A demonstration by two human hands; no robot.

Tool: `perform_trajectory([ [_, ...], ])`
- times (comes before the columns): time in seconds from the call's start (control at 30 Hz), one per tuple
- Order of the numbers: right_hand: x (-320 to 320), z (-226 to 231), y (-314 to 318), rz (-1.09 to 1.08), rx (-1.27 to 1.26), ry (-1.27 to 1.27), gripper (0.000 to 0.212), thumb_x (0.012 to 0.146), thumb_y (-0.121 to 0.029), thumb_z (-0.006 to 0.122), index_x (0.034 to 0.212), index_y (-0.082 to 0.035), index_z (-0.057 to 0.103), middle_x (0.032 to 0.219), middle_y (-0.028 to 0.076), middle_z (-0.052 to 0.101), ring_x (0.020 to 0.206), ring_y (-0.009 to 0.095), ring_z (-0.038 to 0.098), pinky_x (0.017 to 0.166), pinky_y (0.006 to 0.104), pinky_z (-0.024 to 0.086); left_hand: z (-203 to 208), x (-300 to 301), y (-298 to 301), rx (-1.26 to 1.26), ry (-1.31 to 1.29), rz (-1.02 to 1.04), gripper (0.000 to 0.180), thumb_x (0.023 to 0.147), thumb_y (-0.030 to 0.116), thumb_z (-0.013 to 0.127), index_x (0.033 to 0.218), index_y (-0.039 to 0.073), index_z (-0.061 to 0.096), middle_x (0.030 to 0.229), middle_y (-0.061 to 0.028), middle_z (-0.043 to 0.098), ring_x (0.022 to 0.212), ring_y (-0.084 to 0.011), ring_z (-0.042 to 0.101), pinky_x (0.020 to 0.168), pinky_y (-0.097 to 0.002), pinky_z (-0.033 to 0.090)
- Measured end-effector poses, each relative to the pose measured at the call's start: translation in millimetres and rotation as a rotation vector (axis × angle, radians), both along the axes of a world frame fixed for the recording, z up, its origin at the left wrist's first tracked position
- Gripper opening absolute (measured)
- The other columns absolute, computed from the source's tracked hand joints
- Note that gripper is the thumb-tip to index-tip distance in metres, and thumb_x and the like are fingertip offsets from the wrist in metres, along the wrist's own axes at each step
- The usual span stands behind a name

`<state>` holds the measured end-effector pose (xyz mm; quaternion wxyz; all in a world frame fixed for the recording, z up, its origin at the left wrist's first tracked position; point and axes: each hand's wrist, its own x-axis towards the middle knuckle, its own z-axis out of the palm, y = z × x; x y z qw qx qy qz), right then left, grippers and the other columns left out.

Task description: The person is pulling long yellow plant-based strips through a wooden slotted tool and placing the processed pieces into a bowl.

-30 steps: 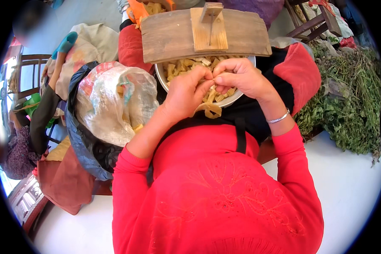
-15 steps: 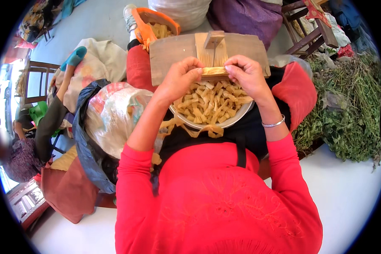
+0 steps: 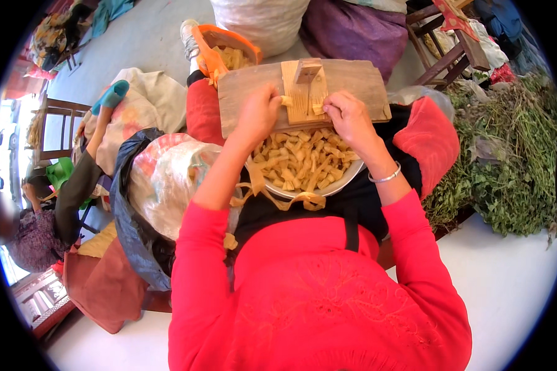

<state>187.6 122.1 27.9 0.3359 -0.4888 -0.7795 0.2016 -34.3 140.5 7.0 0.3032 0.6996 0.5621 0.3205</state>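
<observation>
My left hand (image 3: 258, 114) is closed on a short yellow-tan strip piece (image 3: 286, 101), kind unclear, at the near left of a wooden board (image 3: 356, 83). On the board's right side, my right hand (image 3: 351, 117) pinches another dried-looking yellow piece (image 3: 318, 109). Between the hands, the board bears a paler wooden plate (image 3: 294, 83) with an upright block (image 3: 307, 70) and a thin blade-like part below it. Under the board's near edge, a pale metal-looking bowl (image 3: 335, 187) on my lap holds many similar cut pieces (image 3: 300, 157).
Loose strips (image 3: 306, 201) hang over the bowl's near rim. An orange container (image 3: 252, 48) stands beyond the board. To the left are a plastic-lined bag (image 3: 167, 179) and another person's arm (image 3: 77, 185); to the right, a heap of green plants (image 3: 507, 161) and a wooden chair (image 3: 470, 49).
Half a second ago one yellow strip stretched between both hands before the block. Now the hands are farther apart, each with a separate piece, and the board sits slightly lower in view.
</observation>
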Motion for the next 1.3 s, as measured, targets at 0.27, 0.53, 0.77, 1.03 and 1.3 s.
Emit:
perform_trajectory([
  [0.27,-49.8,24.3,-48.5,-0.055,0.207,-0.039,0.015,0.084,-0.017,0.065,0.076,-0.006,0.059,0.073,0.013,0.061,0.074,0.033,0.060,0.064,0.0406,0.047,27.1,31.7,-79.7,-0.685,-0.965,0.042,0.013,0.097,0.018,0.051,0.100,0.006,0.056,0.066,0.0006,0.054,0.050,-0.0053,0.045,0.047,-0.0194,0.037],
  [0.53,-8.4,29.9,-86.6,0.327,-0.496,-0.040,0.020,0.088,-0.016,0.063,0.073,-0.004,0.061,0.057,0.011,0.054,0.057,0.019,0.060,0.053,0.0329,0.047,64.3,-19.9,-83.7,-0.567,-0.401,-0.270,0.023,0.094,0.021,0.058,0.085,0.002,0.068,0.062,0.0072,0.048,0.056,-0.0025,0.041,0.048,-0.0209,0.031],
  [0.77,-32.3,86.5,-111.5,0.095,-0.859,0.647,0.020,0.095,-0.011,0.055,0.107,-0.002,0.069,0.078,0.003,0.064,0.061,0.007,0.056,0.055,0.0220,0.046,52.4,15.0,-135.2,-0.485,-0.957,-0.216,0.026,0.097,0.019,0.053,0.110,-0.001,0.061,0.073,0.0027,0.055,0.063,-0.0049,0.047,0.054,-0.0200,0.038],
  [1.03,-34.2,23.7,-84.9,-0.112,0.099,0.000,0.020,0.082,-0.011,0.065,0.101,-0.011,0.071,0.074,0.008,0.064,0.063,0.025,0.062,0.055,0.0323,0.046,36.0,43.8,-131.9,-0.698,-1.011,-0.113,0.034,0.095,0.011,0.051,0.128,0.004,0.045,0.069,0.0048,0.044,0.056,-0.0033,0.037,0.048,-0.0176,0.029],
  [1.3,-18.8,2.2,-103.2,0.011,-0.114,-0.103,0.011,0.086,-0.014,0.065,0.087,-0.003,0.067,0.071,0.006,0.059,0.061,0.023,0.056,0.057,0.0324,0.043,14.6,30.1,-141.8,0.034,0.032,-0.116,0.016,0.089,0.007,0.058,0.104,0.006,0.061,0.070,-0.0110,0.055,0.062,-0.0292,0.057,0.055,-0.0332,0.045],
])
